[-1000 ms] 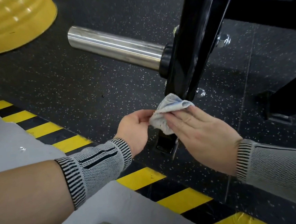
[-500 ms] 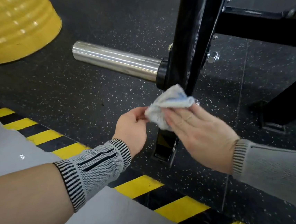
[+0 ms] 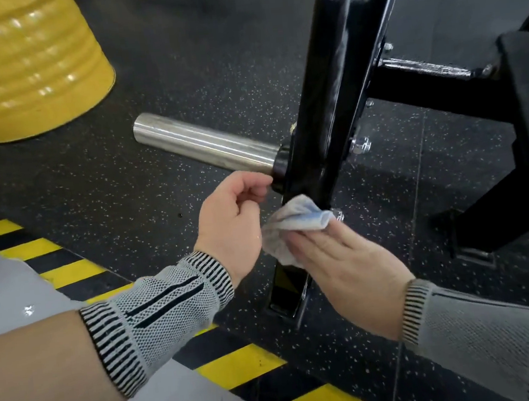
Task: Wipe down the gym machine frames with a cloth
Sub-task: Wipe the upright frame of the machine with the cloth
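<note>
A crumpled pale blue-white cloth point(image 3: 294, 226) lies against the lower part of the glossy black upright point(image 3: 327, 97) of the gym machine frame. My right hand point(image 3: 343, 263) presses the cloth onto the upright with straight fingers; its thumb is hidden. My left hand point(image 3: 236, 222) is apart from the cloth, to its upper left, with fingers curled and nothing in them, close to the black collar of the chrome peg point(image 3: 199, 145). Both wrists wear grey knitted sleeves.
The upright's foot point(image 3: 287, 295) stands on speckled black rubber floor. A black crossbar point(image 3: 421, 68) and further frame legs point(image 3: 491, 217) lie to the right. A yellow ribbed drum point(image 3: 17, 62) stands at the far left. Yellow-black hazard tape point(image 3: 240, 364) borders a grey floor point(image 3: 6, 283).
My left hand let go of the cloth and rose towards the peg's collar. My right hand keeps the cloth on the upright. The view has shifted down and left along the frame.
</note>
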Demonstrator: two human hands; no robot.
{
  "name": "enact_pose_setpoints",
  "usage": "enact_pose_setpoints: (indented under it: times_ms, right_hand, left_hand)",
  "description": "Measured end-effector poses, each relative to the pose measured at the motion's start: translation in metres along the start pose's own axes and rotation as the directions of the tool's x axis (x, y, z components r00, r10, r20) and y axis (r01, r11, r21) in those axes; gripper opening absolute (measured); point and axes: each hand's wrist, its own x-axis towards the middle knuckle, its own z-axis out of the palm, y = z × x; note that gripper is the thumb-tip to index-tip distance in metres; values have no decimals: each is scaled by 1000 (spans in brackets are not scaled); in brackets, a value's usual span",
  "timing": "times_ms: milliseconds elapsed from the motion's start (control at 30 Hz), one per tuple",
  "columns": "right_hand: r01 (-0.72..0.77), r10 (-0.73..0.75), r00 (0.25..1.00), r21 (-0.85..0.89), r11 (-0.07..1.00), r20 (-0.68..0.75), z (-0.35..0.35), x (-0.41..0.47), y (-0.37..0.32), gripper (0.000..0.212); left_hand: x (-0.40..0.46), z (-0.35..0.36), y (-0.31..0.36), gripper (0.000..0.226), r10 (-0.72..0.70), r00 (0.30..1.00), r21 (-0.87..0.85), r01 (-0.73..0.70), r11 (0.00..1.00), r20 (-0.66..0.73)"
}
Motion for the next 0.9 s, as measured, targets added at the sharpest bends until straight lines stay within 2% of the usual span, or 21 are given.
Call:
enact_pose_setpoints:
  times_ms: [67,200,267,333,400,467,567,667,800,833,900]
  right_hand:
    - [12,-12,1000,14,1000,-4,-4,-1,8,62]
    - [-186,171,966,-63,980,-195,-35,16,54,61]
    - [-254,230,944,-77,964,-237,-44,22,60,65]
    - [-182,169,967,-53,982,-191,-34,16,45,65]
    - [-58,57,995,-18,998,-83,-22,4,30,59]
    - [0,0,1000,-19,1000,-15,-27,0,39,59]
    - [-114,99,984,-102,988,-146,-54,13,79,59]
    - [-195,160,959,-133,972,-233,-75,25,91,67]
    - [-16,7,997,-124,992,-75,-62,12,73,75]
    - [19,-29,997,-130,991,-75,-68,13,83,73]
    - [-48,18,986,-179,983,-165,-86,21,114,69]
  left_hand:
    - [2,-4,5,46,34,999,11,-34,999,-6]
    - [7,-8,16,44,67,998,-15,-68,998,-16]
    - [13,-7,25,46,108,994,-14,-108,994,-35]
    - [18,-4,36,49,121,991,-45,-123,991,-48]
    - [20,-4,43,53,132,990,-51,-135,990,-56]
    - [21,-3,47,54,145,988,-63,-149,987,-60]
    - [26,-3,52,48,127,989,-174,-139,975,-75]
    - [39,-7,63,46,136,982,-178,-158,971,-130]
    - [62,-11,83,46,181,973,-141,-202,969,-146]
    - [67,-9,89,46,181,976,-122,-196,973,-124]
    - [77,-6,102,45,181,981,-90,-187,978,-75]
